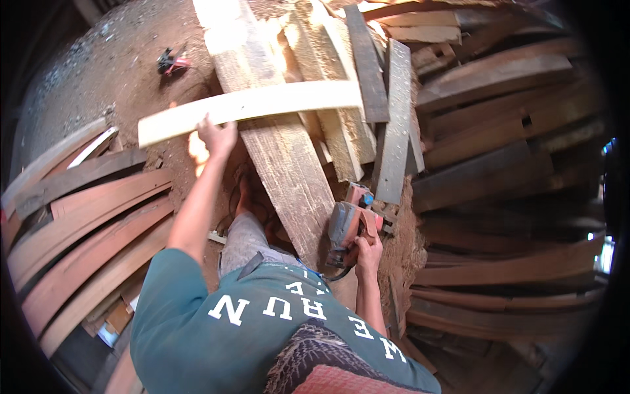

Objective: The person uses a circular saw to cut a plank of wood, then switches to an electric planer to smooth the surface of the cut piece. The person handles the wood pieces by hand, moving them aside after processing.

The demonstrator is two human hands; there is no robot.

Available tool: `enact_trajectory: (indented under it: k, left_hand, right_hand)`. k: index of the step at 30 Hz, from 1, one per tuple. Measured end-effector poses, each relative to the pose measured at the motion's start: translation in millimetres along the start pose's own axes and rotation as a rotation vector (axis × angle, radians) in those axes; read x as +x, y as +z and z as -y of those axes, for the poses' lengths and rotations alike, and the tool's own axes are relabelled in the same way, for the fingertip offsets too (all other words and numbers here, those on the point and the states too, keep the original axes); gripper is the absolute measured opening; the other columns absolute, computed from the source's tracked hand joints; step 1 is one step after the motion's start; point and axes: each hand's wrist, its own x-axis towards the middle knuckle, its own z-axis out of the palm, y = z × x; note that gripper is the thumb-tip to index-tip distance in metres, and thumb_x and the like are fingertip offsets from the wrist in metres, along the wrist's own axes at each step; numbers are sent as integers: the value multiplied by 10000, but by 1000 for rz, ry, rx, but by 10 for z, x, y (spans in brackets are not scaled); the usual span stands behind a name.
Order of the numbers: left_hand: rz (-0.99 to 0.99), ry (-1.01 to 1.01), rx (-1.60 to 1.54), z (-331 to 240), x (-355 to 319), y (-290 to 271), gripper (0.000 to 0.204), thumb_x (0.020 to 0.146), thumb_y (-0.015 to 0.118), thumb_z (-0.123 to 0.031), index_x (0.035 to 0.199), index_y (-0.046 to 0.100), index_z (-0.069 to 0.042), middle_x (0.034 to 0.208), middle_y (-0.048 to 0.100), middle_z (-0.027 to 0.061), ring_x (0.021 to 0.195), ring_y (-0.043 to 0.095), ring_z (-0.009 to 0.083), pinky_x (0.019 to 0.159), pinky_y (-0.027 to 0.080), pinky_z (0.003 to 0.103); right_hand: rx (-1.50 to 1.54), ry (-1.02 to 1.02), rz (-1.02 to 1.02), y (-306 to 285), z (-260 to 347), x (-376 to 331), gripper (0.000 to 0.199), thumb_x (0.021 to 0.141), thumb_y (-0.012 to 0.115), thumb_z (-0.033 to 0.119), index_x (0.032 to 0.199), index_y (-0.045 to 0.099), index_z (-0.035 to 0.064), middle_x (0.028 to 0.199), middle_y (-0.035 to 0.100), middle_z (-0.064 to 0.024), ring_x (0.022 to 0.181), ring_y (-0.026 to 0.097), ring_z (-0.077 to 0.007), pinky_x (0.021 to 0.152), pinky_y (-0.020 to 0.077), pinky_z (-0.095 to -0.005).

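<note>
My left hand (218,136) is closed on the near edge of a long pale wooden board (262,100), left of its middle. The board lies crosswise over a wide rough plank (289,171) and the timbers beside it. In my right hand (368,253) is the handle of a handheld electric planer (351,226), grey and reddish with a blue knob. The planer is at the near right end of the wide plank, and a dark cord leaves its rear. Whether its base touches wood cannot be seen.
Stacked dark planks (499,164) fill the right side. More reddish boards (98,243) are piled at the left. A small red and black tool (172,62) lies on the dirt floor (141,79) at the far left. Sawdust covers the ground beside the plank. My bare foot is under the work.
</note>
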Motion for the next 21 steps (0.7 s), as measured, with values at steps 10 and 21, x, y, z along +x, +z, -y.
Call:
enact_trajectory:
  k: [10,21]
  left_hand:
    - [221,-162,-8,-1601,-91,457,1153,842,767,-587,1720,204,-99,1801,0,188,1593,-178,558,1289,8,709]
    - [370,225,-98,-1478,-845,373,1099,843,778,-474,1699,248,-34,1780,-39,272,1632,-163,461,1302,-31,673]
  right_hand:
    - [-68,-22,24,-577,151,-162,415,861,658,97,1257,649,-27,860,679,-84,699,668,-191,658,571,-339]
    - [-231,-121,45,-511,691,38,454,892,647,83,1328,632,-42,810,653,-62,711,648,-167,693,538,-318]
